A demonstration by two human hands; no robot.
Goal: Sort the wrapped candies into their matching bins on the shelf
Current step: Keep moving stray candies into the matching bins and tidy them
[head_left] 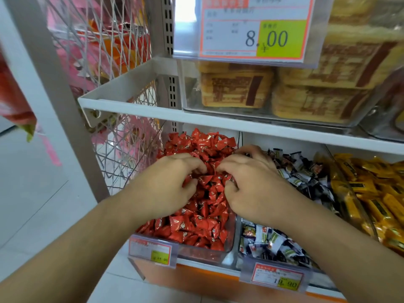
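White metal shelf (218, 124) spans the frame w/ clear bins below. Leftmost clear bin (227, 246) is heaped w/ red wrapped candies (203, 219); next bin to its right holds black-and-white candies (299, 173), then yellow bars (371, 193). Left hand (172, 184) and right hand (249, 182) both sit in the red pile, fingers curled down into wrappers; can't tell if either actually grips one. Price tag (277, 278) clips to the front edge.
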